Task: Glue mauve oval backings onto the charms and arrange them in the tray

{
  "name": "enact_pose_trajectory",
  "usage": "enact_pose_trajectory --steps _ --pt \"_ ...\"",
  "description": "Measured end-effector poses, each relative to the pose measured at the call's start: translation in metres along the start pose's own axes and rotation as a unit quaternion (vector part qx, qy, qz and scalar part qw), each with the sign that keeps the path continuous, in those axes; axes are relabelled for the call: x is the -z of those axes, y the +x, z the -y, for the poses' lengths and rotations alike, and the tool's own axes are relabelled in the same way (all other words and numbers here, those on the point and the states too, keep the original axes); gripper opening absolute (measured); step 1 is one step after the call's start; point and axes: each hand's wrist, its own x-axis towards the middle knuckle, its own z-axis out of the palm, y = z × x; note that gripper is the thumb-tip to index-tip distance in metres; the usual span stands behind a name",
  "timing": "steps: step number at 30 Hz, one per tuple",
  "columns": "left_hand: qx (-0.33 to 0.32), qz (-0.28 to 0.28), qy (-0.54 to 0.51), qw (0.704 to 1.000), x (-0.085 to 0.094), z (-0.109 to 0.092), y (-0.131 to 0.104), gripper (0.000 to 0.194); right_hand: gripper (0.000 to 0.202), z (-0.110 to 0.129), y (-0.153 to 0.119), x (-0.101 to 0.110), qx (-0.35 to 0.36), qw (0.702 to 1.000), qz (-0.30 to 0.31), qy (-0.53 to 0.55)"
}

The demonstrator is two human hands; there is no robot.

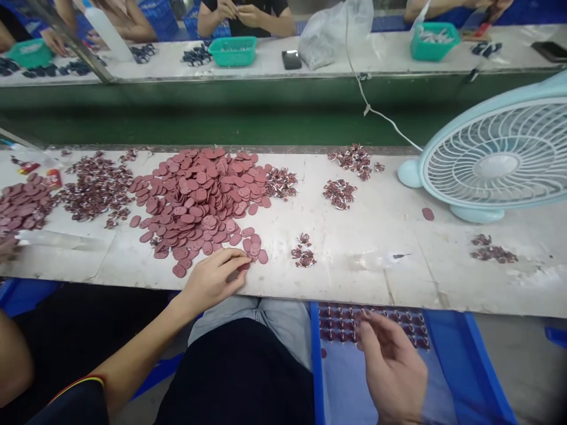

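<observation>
My left hand rests on the table edge with its fingers curled together. Its fingertips are beside a few flat reddish-brown oval pieces at the front of a large heap; whatever lies between them is hidden. Lower right, my right hand is slightly blurred, thumb and fingers pinched at a small brown piece. It hovers over a blue tray, where rows of small brown assembled pieces stand on a pale sheet. One loose oval lies below those rows.
Small clusters of brown parts dot the table. A clear dropper bottle lies on its side near the front. At right stands a light blue fan. Co-workers sit across, with green baskets. A neighbour's arm shows at left.
</observation>
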Motion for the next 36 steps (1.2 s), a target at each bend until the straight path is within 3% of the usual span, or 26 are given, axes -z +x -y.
enact_pose_trajectory --steps 2,4,7,9,11,14,17,20,23,31,36 --pt "-0.003 -0.008 -0.012 1.000 -0.001 -0.001 0.000 0.022 0.059 0.031 0.021 -0.016 0.029 0.999 0.017 -0.033" --pt "-0.006 -0.014 -0.019 1.000 -0.001 -0.001 0.000 0.022 0.063 0.047 0.036 -0.023 0.048 0.997 0.020 -0.058" --pt "-0.003 -0.021 -0.030 0.999 -0.003 0.000 -0.001 0.022 0.068 0.039 0.039 -0.010 0.050 0.995 -0.021 -0.089" --pt "0.004 -0.022 -0.043 0.999 -0.004 0.002 -0.003 0.022 0.060 0.014 0.029 0.008 0.042 0.991 -0.075 -0.101" --pt "0.014 -0.016 -0.059 0.998 -0.005 0.004 -0.007 0.024 0.052 -0.020 0.016 0.023 0.031 0.990 -0.083 -0.112" --pt "0.042 0.003 -0.078 0.996 -0.005 0.007 -0.011 0.028 0.040 -0.076 -0.005 0.028 0.017 0.991 0.038 -0.129" --pt "0.062 0.024 -0.081 0.994 -0.002 0.010 -0.011 0.027 0.028 -0.127 -0.020 0.015 0.009 0.981 0.143 -0.130" --pt "0.070 0.039 -0.081 0.993 0.001 0.011 -0.009 0.028 0.029 -0.163 -0.028 0.000 0.009 0.973 0.187 -0.131" --pt "0.066 0.038 -0.077 0.994 0.005 0.010 -0.007 0.027 0.030 -0.182 -0.030 -0.009 0.023 0.969 0.211 -0.130" --pt "0.071 0.034 -0.084 0.993 0.011 0.006 -0.005 0.023 0.024 -0.186 -0.020 -0.017 0.029 0.968 0.223 -0.108" --pt "0.105 -0.016 -0.156 0.982 0.028 0.003 -0.011 0.020 0.032 -0.152 -0.014 0.004 0.011 0.973 0.213 -0.082"
